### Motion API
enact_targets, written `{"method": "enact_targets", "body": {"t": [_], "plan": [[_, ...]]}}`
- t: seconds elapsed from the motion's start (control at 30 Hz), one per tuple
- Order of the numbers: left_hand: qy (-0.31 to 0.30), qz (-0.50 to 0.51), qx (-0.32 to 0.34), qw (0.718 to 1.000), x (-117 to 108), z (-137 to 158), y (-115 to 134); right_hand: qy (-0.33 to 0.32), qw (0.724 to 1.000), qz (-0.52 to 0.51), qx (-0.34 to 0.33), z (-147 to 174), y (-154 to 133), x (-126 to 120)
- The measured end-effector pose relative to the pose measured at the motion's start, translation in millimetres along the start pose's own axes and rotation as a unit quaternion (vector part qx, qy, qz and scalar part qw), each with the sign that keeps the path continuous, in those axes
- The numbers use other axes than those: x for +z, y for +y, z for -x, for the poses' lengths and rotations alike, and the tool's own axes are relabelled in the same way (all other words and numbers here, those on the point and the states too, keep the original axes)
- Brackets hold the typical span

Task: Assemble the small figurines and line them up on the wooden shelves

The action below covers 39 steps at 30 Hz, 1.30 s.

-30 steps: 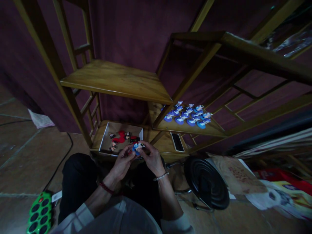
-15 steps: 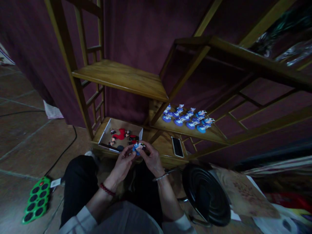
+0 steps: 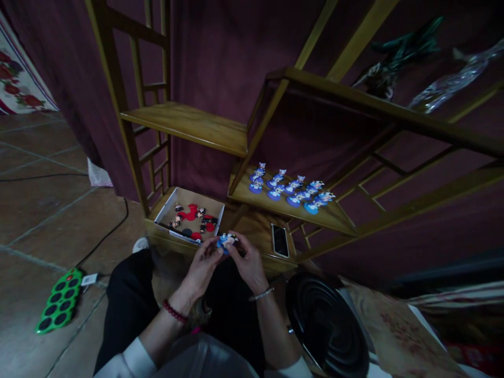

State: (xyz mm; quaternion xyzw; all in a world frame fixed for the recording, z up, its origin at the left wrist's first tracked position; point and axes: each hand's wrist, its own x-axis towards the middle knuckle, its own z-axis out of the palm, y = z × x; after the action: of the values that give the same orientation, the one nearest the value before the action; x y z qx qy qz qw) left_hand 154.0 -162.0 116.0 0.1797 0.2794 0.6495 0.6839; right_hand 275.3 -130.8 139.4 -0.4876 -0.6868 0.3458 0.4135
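Observation:
A small blue and white figurine (image 3: 227, 242) is pinched between my two hands, in front of the low shelf. My left hand (image 3: 203, 266) grips its blue base from the left side. From the right, the fingers of my right hand (image 3: 248, 261) close around its upper part. Just beyond my hands lies a shallow white-rimmed box (image 3: 165, 208) with several red and black figurines (image 3: 191, 212) in it. Up and to the right, several blue and purple figurines (image 3: 294, 194) stand in rows on a wooden shelf board (image 3: 338, 221).
A phone (image 3: 280, 240) lies on the bottom shelf, right of my hands. The wooden shelf unit (image 3: 189, 126) rises ahead. A black round stool (image 3: 326, 325) stands at my right. On the floor at left is a green power strip (image 3: 61, 304) with a cable.
My view has turned a little to the right, so the shelf and figurines sit farther left. Both hands still hold the blue figurine, with little change in grip.

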Motion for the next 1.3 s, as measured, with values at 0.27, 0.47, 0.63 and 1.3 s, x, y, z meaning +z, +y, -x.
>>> {"method": "enact_targets", "body": {"t": [0.27, 0.47, 0.63, 1.3], "plan": [[-0.028, -0.036, 0.022, 0.999, 33, 4, -19, 0.03, 0.999, -0.01, -0.011, 8, 6, -36], [-0.063, -0.082, 0.013, 0.995, 57, 0, -36, 0.084, 0.996, -0.005, -0.012, 18, 11, -67], [-0.089, -0.116, -0.002, 0.989, 68, -7, -50, 0.106, 0.994, -0.002, -0.005, 25, 20, -83], [-0.1, -0.131, -0.026, 0.986, 95, -14, -71, 0.138, 0.99, 0.012, 0.005, 28, 33, -113]]}}
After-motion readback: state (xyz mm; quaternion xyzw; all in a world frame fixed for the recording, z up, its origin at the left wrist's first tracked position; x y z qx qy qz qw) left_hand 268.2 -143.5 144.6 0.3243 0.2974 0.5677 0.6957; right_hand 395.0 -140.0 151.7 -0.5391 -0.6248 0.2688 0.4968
